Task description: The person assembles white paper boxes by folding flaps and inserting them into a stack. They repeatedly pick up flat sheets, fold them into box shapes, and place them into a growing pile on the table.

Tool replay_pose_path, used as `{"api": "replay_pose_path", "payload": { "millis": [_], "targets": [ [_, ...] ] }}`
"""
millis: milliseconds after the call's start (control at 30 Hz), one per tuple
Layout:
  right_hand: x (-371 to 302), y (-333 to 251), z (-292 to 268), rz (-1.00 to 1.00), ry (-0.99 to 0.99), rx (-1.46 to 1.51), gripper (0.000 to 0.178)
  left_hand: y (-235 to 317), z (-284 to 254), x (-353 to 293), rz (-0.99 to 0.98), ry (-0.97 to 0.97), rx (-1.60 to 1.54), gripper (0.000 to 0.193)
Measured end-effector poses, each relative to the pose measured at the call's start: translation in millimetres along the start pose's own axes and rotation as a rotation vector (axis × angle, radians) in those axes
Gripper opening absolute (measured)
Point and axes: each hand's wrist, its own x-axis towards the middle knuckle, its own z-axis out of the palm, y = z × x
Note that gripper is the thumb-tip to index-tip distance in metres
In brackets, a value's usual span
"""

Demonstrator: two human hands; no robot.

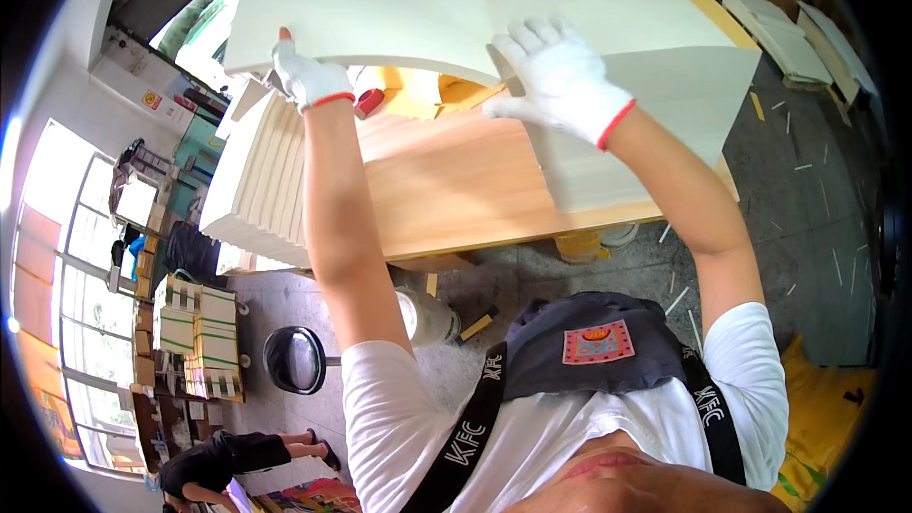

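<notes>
Hands working white sheet (pixel 380 14) above wooden table (pixel 456 180), sheet lifted clear of stack (pixel 655 85) below. Left hand (pixel 309 76) gripping sheet's near edge, fingers closed on it. Right hand (pixel 560 76) pressing flat on stack at sheet's fold line, fingers spread, gripping nothing. Judgement: keeping right palm firm stops stack sliding; lifting evenly avoids creasing. Fanned pile (pixel 261 180) lying at table's left.
</notes>
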Motion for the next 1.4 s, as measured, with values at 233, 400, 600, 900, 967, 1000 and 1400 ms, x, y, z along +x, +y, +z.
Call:
{"api": "replay_pose_path", "payload": {
  "millis": [233,400,600,900,967,1000,1400],
  "targets": [
    [6,-18,10,-0.014,-0.044,0.035,0.083,8,-67,13,-0.103,0.171,-0.216,0.046],
    [5,-82,28,-0.241,0.403,0.177,0.077,6,-119,-41,0.077,0.054,0.109,0.051],
    [-22,-163,185,-0.033,0.323,0.476,0.065,-65,-210,-134,0.486,0.206,0.53,0.047],
    [-41,-208,303,0.502,-0.168,1.82,0.05,-48,-224,-122,-0.281,-0.016,0.79,0.065],
    [-45,-210,336,0.6,-0.267,1.972,0.058,-81,-312,-102,-0.293,-0.039,1.029,0.07],
    [-46,-208,347,0.654,-0.324,2.044,0.064,-95,-360,-95,-0.425,-0.017,1.382,0.071],
    [-50,-179,370,0.697,-0.738,0.68,0.063,-149,-476,-122,-0.808,-0.209,1.475,0.04]
  ]
}}
